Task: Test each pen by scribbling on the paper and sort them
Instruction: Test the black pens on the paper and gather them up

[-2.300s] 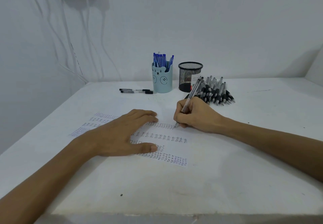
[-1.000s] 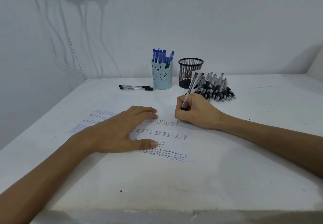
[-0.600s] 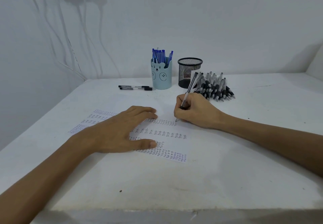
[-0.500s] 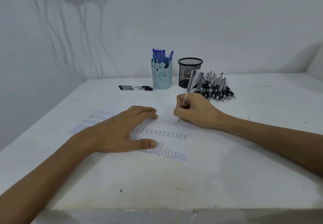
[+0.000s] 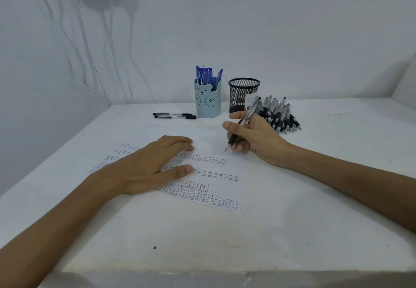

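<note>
From my seat I see the left hand lying flat, palm down, on the left part of the paper, fingers straight and close together, thumb spread out toward the near side, pressing the sheet onto the white table. The right hand hovers at the paper's far right edge and grips a black-gripped pen. The lower fingers curl round the barrel, the thumb lies against it, and the index finger is loosened and pointing away. The pen slants with its tip down, just beyond the top row of scribbles; I cannot tell whether the tip touches the sheet. Rows of small marks cover the paper on the right of the left hand. Beyond the paper, straight ahead, stands a blue bear cup filled with blue pens. Farther to the right of the paper's far edge stands a black mesh cup, with a pile of black pens lying just beside it. Beyond the paper's far left edge lie two black pens, side by side.
</note>
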